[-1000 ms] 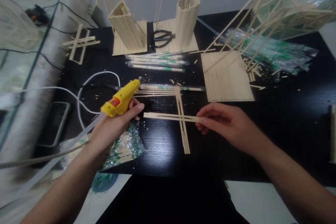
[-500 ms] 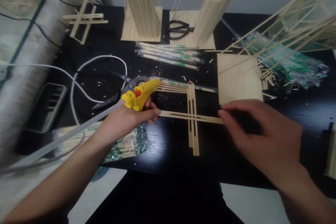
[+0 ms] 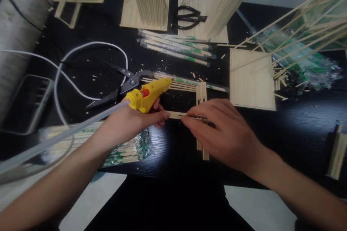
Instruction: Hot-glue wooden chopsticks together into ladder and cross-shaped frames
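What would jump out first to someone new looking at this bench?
Likely the bright yellow glue gun, held in the left hand near the middle of the dark table. Next, the two tall stick towers, left and right, standing on pale bases at the back, with black-handled scissors between them.

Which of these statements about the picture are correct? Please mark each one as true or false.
1. The left hand holds the yellow glue gun. True.
2. The right hand is empty. False: it pinches the light wooden strip.
3. The black-handled cutter lies on a wooden board. True.
4. The white cable lies in one straight line. False: it curves in a loop.
5. Packets of sticks lie near the left forearm. True.
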Available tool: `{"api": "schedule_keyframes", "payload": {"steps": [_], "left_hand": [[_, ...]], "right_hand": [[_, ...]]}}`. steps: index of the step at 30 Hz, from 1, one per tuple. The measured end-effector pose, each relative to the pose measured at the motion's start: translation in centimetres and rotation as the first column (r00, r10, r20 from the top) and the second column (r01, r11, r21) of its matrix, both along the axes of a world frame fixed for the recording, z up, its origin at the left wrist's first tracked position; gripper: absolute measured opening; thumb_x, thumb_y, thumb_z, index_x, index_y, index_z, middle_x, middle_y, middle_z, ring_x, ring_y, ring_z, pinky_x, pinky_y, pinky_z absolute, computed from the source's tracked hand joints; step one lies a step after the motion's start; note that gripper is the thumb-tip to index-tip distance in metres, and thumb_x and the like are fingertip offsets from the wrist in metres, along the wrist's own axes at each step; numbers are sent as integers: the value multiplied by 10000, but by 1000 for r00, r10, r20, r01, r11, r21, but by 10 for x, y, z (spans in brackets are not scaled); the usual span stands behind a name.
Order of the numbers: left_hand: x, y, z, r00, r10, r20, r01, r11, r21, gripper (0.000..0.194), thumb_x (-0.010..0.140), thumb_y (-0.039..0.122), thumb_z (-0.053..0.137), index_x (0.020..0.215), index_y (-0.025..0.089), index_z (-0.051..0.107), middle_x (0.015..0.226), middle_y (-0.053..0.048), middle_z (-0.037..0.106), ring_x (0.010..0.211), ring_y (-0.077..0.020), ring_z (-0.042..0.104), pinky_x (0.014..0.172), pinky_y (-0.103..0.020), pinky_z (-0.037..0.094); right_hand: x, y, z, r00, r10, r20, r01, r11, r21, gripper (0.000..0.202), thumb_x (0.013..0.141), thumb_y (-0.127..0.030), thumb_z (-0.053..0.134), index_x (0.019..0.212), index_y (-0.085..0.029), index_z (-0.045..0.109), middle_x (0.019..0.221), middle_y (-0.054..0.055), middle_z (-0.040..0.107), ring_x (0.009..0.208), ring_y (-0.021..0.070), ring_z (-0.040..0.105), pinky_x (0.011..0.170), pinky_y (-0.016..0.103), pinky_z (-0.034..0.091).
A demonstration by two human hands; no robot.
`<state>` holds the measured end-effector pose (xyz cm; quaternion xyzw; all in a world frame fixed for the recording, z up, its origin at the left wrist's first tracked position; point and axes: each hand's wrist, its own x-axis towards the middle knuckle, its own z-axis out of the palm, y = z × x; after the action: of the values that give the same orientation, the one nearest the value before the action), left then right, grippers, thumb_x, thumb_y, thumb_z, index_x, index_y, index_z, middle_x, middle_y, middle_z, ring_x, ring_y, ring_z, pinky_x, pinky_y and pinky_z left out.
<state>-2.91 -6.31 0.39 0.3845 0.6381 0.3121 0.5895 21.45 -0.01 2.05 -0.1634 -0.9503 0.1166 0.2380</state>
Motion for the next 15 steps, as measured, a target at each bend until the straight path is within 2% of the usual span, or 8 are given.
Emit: {"api": "schedule_keyframes", "payload": {"steps": [7,15], "left_hand": [[-1,0,-3,999,33,18,-33,999,1,291,792,338,865,838,235,596,807,-10,739,728,-201,727,694,-320,602],[1,1,-2,998,58,27,-58,998,-3,287,775,362,882,824,229,634,821,-20,756,719,-197,728,679,-327,603]], "right_hand": [[3,-2,-5,999,-36,9,37,998,-53,152,1000,-77,664,1091,-162,752,1041,105,794,953,241,731,891,429,575],[2,-3,-5,999,-47,-5,46,995,-88,130,994,-82,683,1104,-129,734,1053,119,806,950,250,750,901,433,575]]}}
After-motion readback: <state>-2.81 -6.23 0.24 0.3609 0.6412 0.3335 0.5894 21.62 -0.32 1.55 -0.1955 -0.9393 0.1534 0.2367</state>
